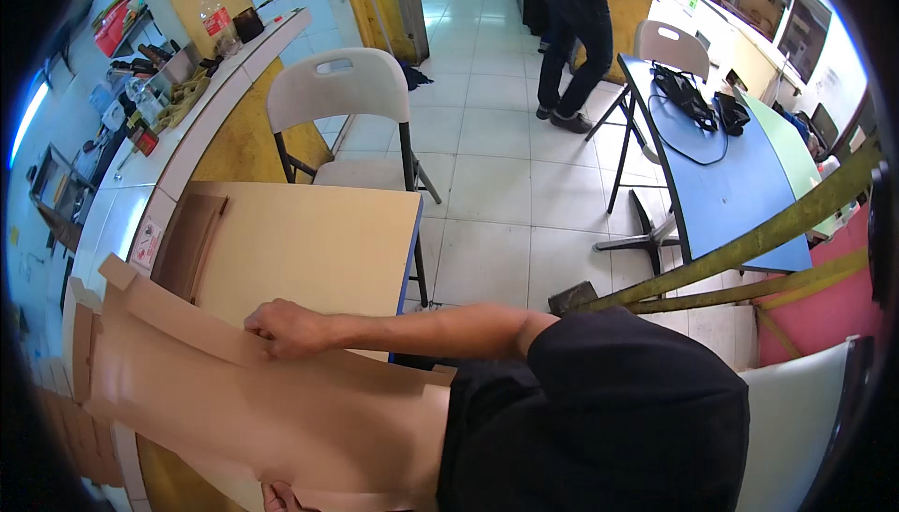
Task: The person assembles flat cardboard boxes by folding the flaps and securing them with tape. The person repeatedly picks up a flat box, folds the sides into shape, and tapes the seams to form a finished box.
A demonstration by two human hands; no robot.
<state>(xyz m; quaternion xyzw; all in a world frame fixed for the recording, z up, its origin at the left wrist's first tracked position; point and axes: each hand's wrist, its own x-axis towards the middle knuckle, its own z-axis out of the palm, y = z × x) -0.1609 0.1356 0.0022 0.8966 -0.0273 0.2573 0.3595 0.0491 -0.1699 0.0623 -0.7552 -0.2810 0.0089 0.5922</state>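
A large brown cardboard sheet (215, 390) with folded-up side flaps lies across my front, partly over the cream table (328, 231). My right hand (290, 328) is closed at its far long edge, with the fingers curled on the raised flap. At the near edge, low in the picture, my left hand (279, 496) grips the cardboard; only a few of its fingers show. The near right end of the sheet rests against my dark clothing.
Another piece of brown cardboard (187, 241) lies at the table's left side. Beyond the table stands a folding chair (339, 91). A cluttered tiled counter (178, 161) runs along the left. To the right are a blue table (730, 184) with black straps, yellow bars (740, 250) and a standing person (581, 39).
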